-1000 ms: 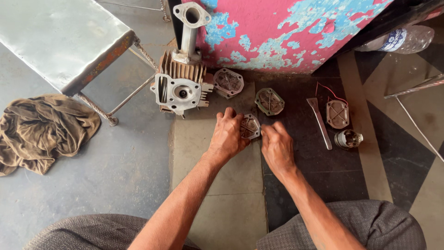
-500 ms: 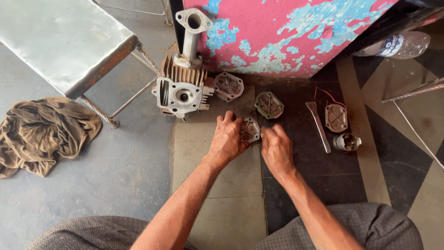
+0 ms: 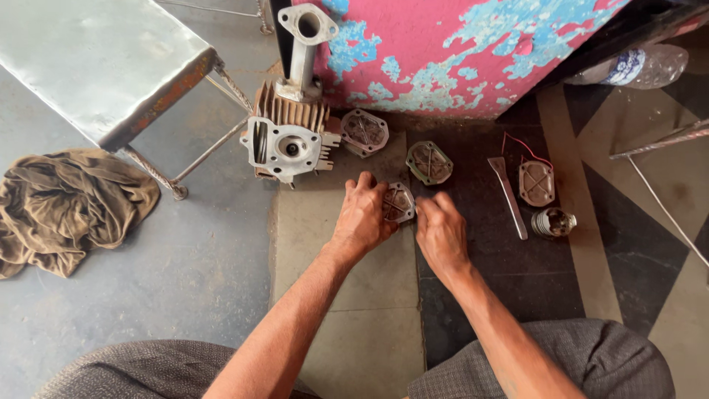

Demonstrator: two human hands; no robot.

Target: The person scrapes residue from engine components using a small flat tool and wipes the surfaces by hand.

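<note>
Both hands meet over a small ribbed metal cover plate (image 3: 399, 202) on the tiled floor (image 3: 354, 295): the left hand (image 3: 363, 216) grips its left edge, and the right hand (image 3: 441, 233) touches its right edge with the fingertips. Just beyond stands a finned engine cylinder head (image 3: 289, 137) with an upright intake pipe (image 3: 303, 44). Two similar cover plates (image 3: 365, 131) (image 3: 430, 162) lie near it. To the right lie a flat scraper (image 3: 509, 196), another cover plate (image 3: 537, 183) and a small piston (image 3: 554, 222). A brown rag (image 3: 70, 207) lies beside a metal stool (image 3: 103, 66).
</note>
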